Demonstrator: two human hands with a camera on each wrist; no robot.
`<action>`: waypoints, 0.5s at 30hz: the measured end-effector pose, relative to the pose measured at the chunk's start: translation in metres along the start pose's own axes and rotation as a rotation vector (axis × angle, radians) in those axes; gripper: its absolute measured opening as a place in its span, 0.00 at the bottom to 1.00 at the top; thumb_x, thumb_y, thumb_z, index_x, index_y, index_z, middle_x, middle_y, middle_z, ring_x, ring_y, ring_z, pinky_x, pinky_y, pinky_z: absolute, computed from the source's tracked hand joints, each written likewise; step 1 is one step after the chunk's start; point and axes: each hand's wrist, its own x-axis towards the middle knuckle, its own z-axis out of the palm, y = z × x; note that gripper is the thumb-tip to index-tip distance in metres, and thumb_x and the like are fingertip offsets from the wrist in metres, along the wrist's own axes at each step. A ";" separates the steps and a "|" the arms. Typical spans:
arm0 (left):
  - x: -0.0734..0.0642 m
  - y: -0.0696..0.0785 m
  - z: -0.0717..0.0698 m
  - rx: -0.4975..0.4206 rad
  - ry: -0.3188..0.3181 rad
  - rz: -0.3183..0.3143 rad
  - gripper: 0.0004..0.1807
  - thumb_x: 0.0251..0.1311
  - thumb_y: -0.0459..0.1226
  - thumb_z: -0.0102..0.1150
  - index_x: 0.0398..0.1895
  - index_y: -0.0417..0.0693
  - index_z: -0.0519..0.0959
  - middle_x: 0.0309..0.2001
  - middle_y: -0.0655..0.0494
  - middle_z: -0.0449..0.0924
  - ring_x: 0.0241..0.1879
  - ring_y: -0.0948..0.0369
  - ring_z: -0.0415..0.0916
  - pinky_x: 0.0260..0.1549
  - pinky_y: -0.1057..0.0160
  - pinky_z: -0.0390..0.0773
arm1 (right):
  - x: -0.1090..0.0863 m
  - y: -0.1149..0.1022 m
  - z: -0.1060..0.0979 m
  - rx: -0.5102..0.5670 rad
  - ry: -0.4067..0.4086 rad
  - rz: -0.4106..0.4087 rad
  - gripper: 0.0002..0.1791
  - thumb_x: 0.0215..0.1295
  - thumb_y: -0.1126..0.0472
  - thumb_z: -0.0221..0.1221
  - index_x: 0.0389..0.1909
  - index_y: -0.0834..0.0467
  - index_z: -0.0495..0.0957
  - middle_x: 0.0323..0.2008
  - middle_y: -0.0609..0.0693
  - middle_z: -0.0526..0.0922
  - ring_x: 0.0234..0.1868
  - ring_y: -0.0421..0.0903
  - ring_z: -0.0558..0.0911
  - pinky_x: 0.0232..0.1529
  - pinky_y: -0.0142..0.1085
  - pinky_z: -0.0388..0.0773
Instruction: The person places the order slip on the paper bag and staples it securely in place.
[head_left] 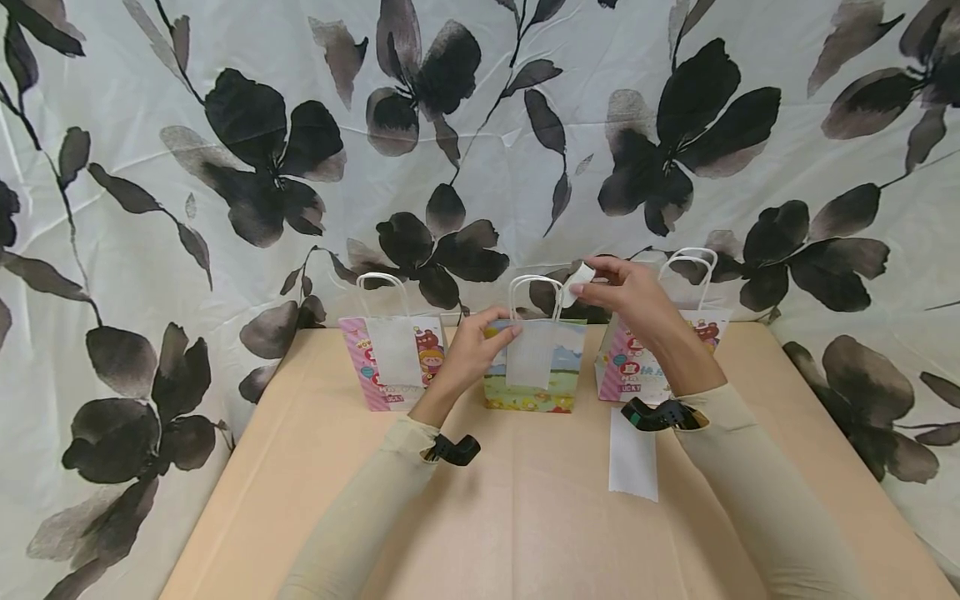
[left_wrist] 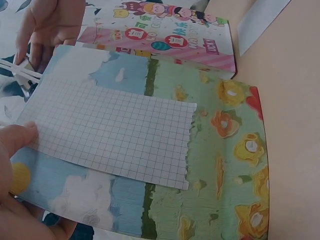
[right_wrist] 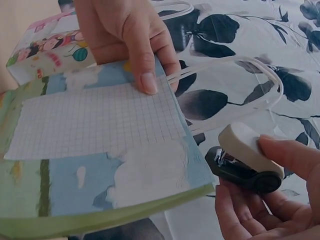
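Note:
In the middle stands a paper gift bag (head_left: 567, 375) with a painted sky-and-meadow print and white handles. A strip of grid paper (left_wrist: 115, 130) with a torn lower edge lies against its front. My left hand (head_left: 472, 350) pinches strip and bag together at the top edge, thumb (right_wrist: 148, 82) in front and fingers behind. Beside the bag's upper right corner, my right hand (head_left: 637, 304) holds a small white-and-black stapler (right_wrist: 250, 162) between thumb and fingers. The stapler's jaws are apart and close to the bag's rim.
Pink-and-white gift bags stand on both sides, one left (head_left: 362, 367) with a white paper strip (head_left: 396, 354) on its front, one right (head_left: 617, 371) partly behind my right arm. Another white strip (head_left: 632, 462) lies on the table (head_left: 525, 500). Floral cloth (head_left: 525, 200) hangs behind.

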 end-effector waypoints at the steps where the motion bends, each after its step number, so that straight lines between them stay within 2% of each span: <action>1: 0.000 0.000 0.000 0.000 0.001 -0.001 0.09 0.70 0.38 0.62 0.49 0.46 0.84 0.49 0.51 0.82 0.46 0.57 0.78 0.49 0.57 0.80 | 0.003 -0.001 0.001 0.040 -0.017 0.014 0.37 0.67 0.55 0.67 0.74 0.59 0.65 0.53 0.55 0.76 0.49 0.41 0.83 0.55 0.30 0.79; 5: 0.002 0.000 0.000 -0.013 0.007 -0.008 0.09 0.69 0.38 0.63 0.48 0.46 0.84 0.48 0.51 0.82 0.45 0.58 0.77 0.48 0.58 0.80 | 0.017 -0.005 0.007 0.205 -0.109 0.059 0.35 0.69 0.64 0.64 0.73 0.67 0.62 0.54 0.54 0.74 0.49 0.41 0.83 0.56 0.35 0.79; 7: 0.002 -0.001 0.000 -0.011 0.010 -0.012 0.09 0.69 0.38 0.63 0.48 0.46 0.84 0.47 0.51 0.82 0.44 0.58 0.77 0.47 0.59 0.80 | 0.022 -0.005 0.009 0.251 -0.168 0.063 0.32 0.70 0.66 0.62 0.71 0.69 0.62 0.54 0.54 0.74 0.50 0.42 0.83 0.56 0.37 0.79; 11: 0.002 0.000 0.000 0.005 0.016 -0.012 0.09 0.69 0.39 0.63 0.48 0.46 0.84 0.48 0.51 0.82 0.45 0.58 0.77 0.48 0.59 0.80 | 0.031 -0.002 0.011 0.271 -0.263 0.065 0.28 0.72 0.66 0.60 0.69 0.68 0.65 0.55 0.52 0.76 0.52 0.43 0.83 0.57 0.37 0.80; 15: 0.003 0.000 0.000 0.020 0.020 -0.008 0.10 0.70 0.40 0.63 0.49 0.46 0.84 0.49 0.53 0.82 0.47 0.59 0.76 0.49 0.59 0.79 | 0.035 -0.001 0.014 0.269 -0.292 0.077 0.26 0.70 0.65 0.63 0.66 0.66 0.69 0.54 0.52 0.78 0.51 0.44 0.83 0.58 0.39 0.79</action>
